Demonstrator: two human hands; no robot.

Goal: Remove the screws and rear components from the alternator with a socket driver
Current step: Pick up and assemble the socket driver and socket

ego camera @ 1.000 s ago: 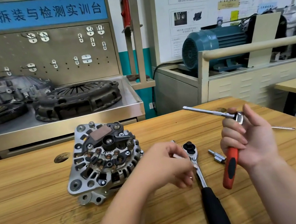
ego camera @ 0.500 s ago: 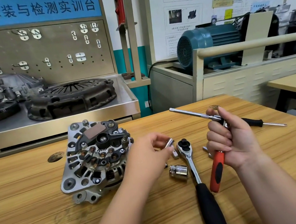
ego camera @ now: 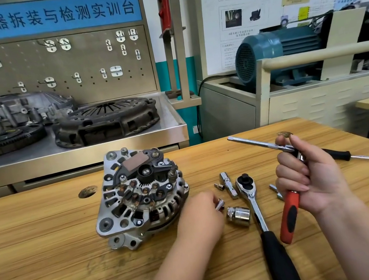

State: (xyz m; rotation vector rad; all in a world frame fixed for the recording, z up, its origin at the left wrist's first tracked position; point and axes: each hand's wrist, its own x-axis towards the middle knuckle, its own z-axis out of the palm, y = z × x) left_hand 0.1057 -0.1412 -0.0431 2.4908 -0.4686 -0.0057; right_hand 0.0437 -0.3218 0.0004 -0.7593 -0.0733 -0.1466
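The alternator (ego camera: 139, 194) lies on the wooden table (ego camera: 40, 257) with its rear components facing up, screws and black parts still on it. My left hand (ego camera: 201, 214) is just right of the alternator and pinches a small silver socket (ego camera: 219, 205). My right hand (ego camera: 308, 176) grips a driver with a red and black handle (ego camera: 288, 217) and a long steel shaft (ego camera: 258, 144) that points up and left. A black-handled ratchet (ego camera: 248, 188) lies between my hands.
A large chrome socket (ego camera: 239, 215), an extension bar (ego camera: 228, 184), a tiny bit (ego camera: 219, 186) and another adapter (ego camera: 275, 191) lie around the ratchet head. A black-handled screwdriver (ego camera: 353, 156) lies behind my right hand. A steel bench with a clutch plate (ego camera: 106, 120) stands beyond the table.
My left hand picked up a small silver socket from beside the ratchet and drew it back toward me. The right hand kept holding the driver, shifting only slightly.
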